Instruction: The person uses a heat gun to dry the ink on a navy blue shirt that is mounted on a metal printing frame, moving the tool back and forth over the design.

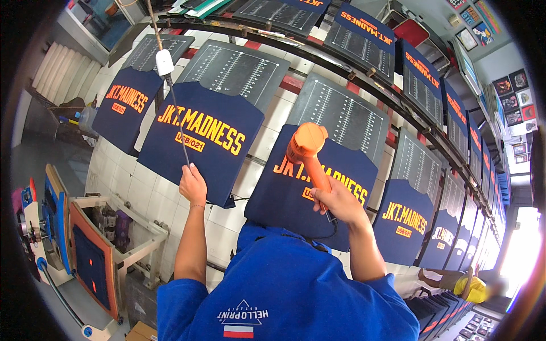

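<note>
Mid-frame, right hand (343,203) grasps orange heat gun (310,149) by handle, head above-left of fingers; left of centre, left hand (193,184) clasps dark cord (183,142) running up from fingers.

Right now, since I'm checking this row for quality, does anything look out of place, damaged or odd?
Nothing near the orange heat gun looks spilled or torn. One oddity: the near row's fifth navy shirt panel from the left looks white-lettered, unlike the yellow-lettered fourth panel; glare or different ink, I can't tell.
</note>
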